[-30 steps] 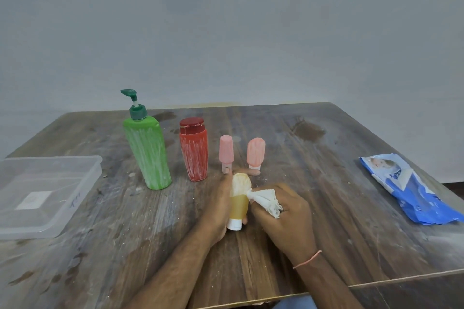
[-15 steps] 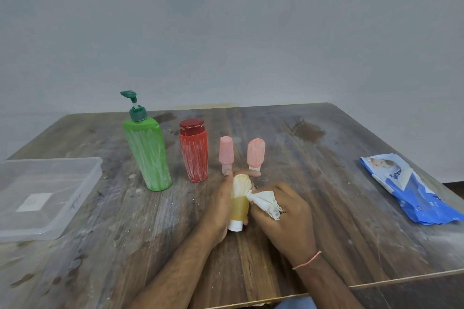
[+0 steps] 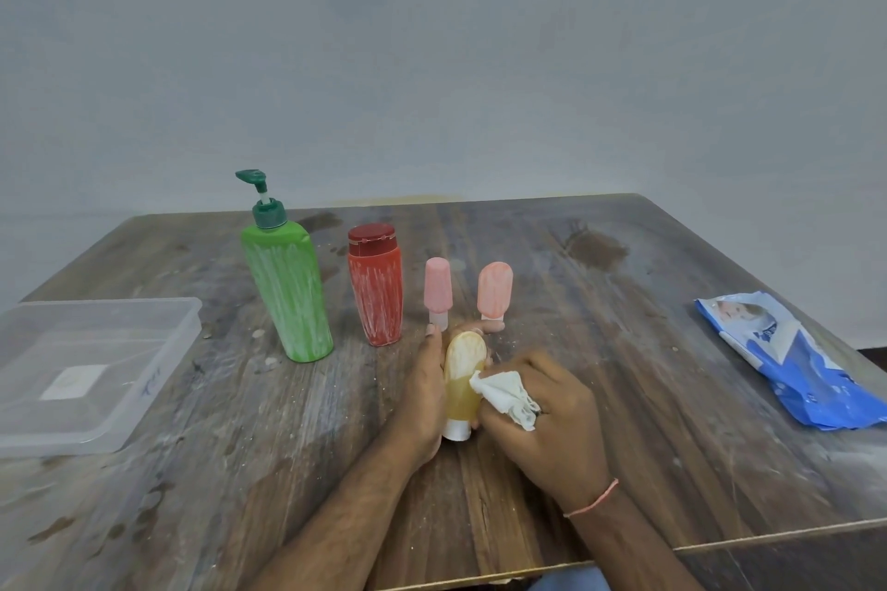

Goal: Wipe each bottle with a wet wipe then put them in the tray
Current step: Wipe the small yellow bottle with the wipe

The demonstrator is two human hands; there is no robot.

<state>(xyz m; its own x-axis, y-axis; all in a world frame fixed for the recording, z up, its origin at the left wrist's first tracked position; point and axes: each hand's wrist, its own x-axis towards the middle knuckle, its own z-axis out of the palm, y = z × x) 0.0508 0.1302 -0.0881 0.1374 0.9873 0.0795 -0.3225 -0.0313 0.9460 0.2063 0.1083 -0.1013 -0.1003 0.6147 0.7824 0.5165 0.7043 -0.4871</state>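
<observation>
Rounded yellow bottle [image 3: 461, 379], white-streaked, clasped in left hand [image 3: 422, 398]; crumpled white wipe [image 3: 504, 398] bunched in right hand [image 3: 547, 422].

No legible text; tray [image 3: 158, 379] scribble, wipes pack [image 3: 787, 360] print unreadable.

bottle row [image 3: 374, 288] blocks ahead, tray [image 3: 158, 379] path open

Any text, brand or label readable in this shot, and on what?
None can be read for certain.
Blue wipes pack: white lettering, too blurred.
Clear tray: blue handwritten mark on its side, illegible.
White sticker under the tray: a faint mark, unreadable.
The bottles show no labels.
</observation>
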